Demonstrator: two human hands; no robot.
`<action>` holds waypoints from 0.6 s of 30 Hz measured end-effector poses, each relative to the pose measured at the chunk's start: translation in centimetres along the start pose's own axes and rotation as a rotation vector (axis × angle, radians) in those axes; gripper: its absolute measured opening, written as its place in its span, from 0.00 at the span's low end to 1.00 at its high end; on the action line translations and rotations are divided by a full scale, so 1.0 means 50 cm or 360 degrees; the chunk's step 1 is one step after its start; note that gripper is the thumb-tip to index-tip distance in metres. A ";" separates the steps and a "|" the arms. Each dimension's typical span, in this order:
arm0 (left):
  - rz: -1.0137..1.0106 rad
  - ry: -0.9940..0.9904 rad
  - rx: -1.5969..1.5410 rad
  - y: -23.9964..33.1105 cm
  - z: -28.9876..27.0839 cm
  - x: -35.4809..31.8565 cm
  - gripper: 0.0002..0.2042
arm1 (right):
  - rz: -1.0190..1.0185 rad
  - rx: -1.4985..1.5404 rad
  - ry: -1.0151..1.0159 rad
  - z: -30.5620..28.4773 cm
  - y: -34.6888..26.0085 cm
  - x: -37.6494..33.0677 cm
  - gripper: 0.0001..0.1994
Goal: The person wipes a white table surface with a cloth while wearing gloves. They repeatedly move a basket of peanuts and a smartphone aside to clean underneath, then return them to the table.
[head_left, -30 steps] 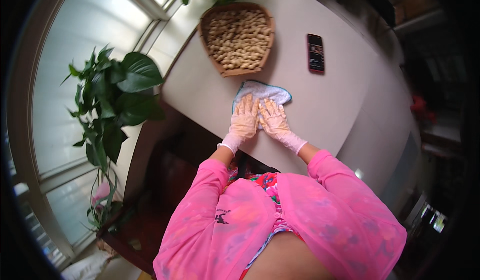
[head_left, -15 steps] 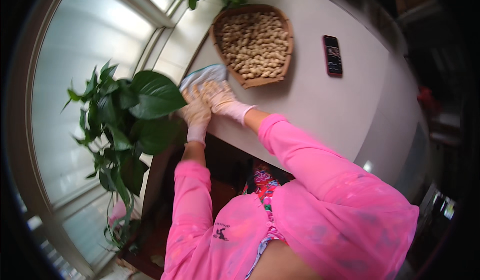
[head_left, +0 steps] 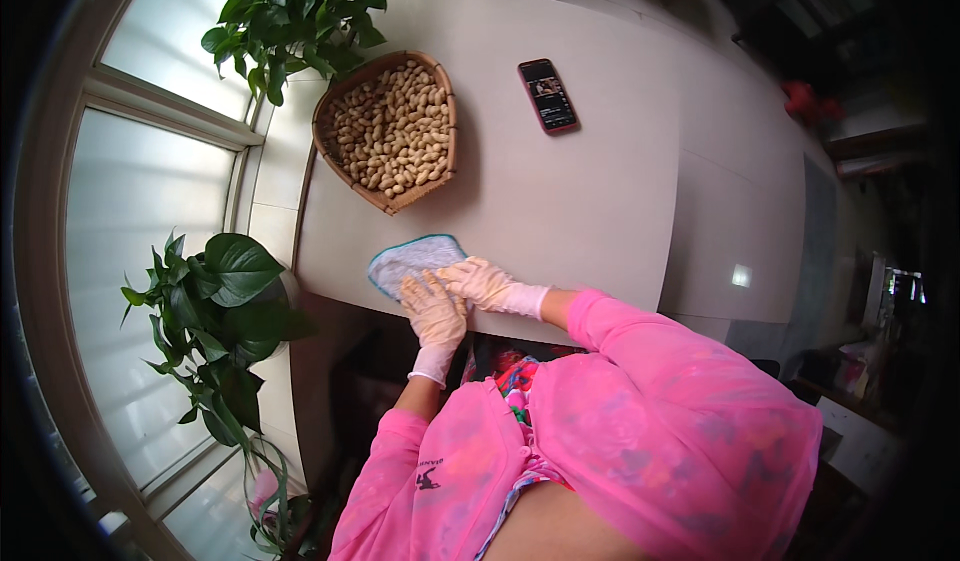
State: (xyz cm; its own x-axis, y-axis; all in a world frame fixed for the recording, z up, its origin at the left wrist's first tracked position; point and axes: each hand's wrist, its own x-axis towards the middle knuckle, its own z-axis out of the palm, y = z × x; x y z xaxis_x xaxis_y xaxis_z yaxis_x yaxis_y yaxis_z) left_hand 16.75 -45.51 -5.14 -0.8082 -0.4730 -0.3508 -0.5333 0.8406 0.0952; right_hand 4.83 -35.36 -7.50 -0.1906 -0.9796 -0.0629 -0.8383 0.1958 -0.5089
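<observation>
A light grey cloth (head_left: 415, 255) with a teal border lies on the table near its front edge. My left hand (head_left: 435, 316), in a thin cream glove, grips the cloth's near side, fingers pressing it onto the tabletop. Beside it, my right hand (head_left: 490, 286) in a matching glove holds the right end of the cloth. The two hands touch at the fingers, and parts of the right fingertips are hidden. Beyond the cloth stands a brown woven basket (head_left: 385, 201) heaped with unshelled peanuts (head_left: 393, 131).
A phone (head_left: 548, 98) with a lit screen lies on the pale table (head_left: 560, 201), right of the basket. Leafy green plants (head_left: 300, 26) stand by the frosted window (head_left: 150, 191); another trailing plant (head_left: 240, 291) hangs left of the table's front corner.
Both hands have drawn the cloth toward me and to the right, away from the table's left edge. The view has also shifted, so the basket and phone appear further left.
</observation>
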 end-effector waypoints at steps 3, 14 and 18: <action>0.0231 -0.0033 -0.0040 0.114 0.002 -0.011 0.41 | 0.0219 -0.0065 0.0045 -0.026 0.049 -0.129 0.21; 0.1236 -0.0172 -0.0688 0.394 0.008 0.006 0.29 | 0.0912 -0.0129 0.0379 -0.120 0.205 -0.521 0.17; 0.1122 0.0302 -0.0816 0.364 0.028 0.038 0.27 | 0.1050 -0.0183 0.0589 -0.123 0.145 -0.436 0.31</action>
State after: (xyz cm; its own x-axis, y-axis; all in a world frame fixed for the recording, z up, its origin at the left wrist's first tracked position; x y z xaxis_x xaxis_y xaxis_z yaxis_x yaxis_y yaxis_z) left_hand 5.84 -30.75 -5.40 -0.9941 0.0357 0.1025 0.0942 0.7527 0.6516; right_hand -0.22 -12.31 -4.53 -0.8120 -0.5832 -0.0206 -0.5353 0.7585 -0.3716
